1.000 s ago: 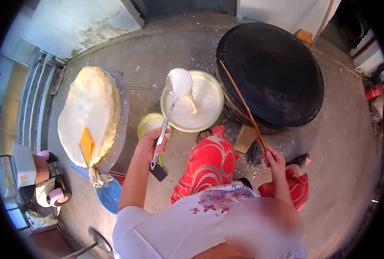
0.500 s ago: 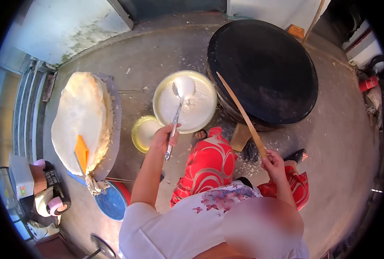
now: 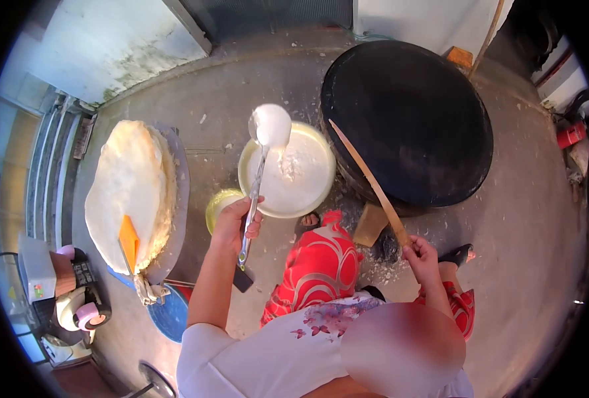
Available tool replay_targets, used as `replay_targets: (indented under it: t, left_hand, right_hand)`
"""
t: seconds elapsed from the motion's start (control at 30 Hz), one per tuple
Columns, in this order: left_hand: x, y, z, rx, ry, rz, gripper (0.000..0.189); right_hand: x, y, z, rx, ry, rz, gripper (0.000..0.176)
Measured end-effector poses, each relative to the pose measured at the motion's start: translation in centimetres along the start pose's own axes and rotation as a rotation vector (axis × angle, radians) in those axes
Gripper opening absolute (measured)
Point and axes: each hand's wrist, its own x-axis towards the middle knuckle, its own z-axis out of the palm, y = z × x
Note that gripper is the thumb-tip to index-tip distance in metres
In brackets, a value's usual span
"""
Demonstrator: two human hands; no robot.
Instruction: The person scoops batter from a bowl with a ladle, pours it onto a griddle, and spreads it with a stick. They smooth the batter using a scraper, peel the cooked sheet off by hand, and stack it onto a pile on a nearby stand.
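Observation:
My left hand is closed round the handle of a metal ladle. The ladle's bowl, heaped with white batter, hangs over the far rim of a wide pale basin, and batter runs down from it. More white batter lies in the basin. In my right hand is the lower end of a long wooden blade, whose tip reaches over the left edge of a big round black griddle. No batter shows on the griddle.
Left of the basin stands a stack of thin pale flatbreads with an orange scraper on it. A small yellow bowl, a blue bucket and a brown block are on the floor.
The ladle has risen out of the basin and moved away from me and slightly left, carrying batter. The wooden blade stays in much the same place.

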Motion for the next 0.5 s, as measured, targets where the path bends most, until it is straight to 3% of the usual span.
replay_targets:
  t: [0.13, 0.23, 0.5]
  left_hand:
    - [-0.3, 3.2, 4.6, 0.019, -0.091, 0.149, 0.034]
    - [1.1, 4.8, 8.0, -0.047, -0.249, 0.223, 0.035]
    - [9.3, 3.7, 16.5, -0.115, -0.198, 0.211, 0.023]
  right_hand:
    - [1.1, -2.2, -0.1, -0.099, 0.047, -0.102, 0.042]
    - [2.2, -3.0, -0.8, -0.202, 0.148, -0.218, 0.045]
    - [5.7, -6.7, -2.2, -0.471, 0.324, -0.389, 0.045]
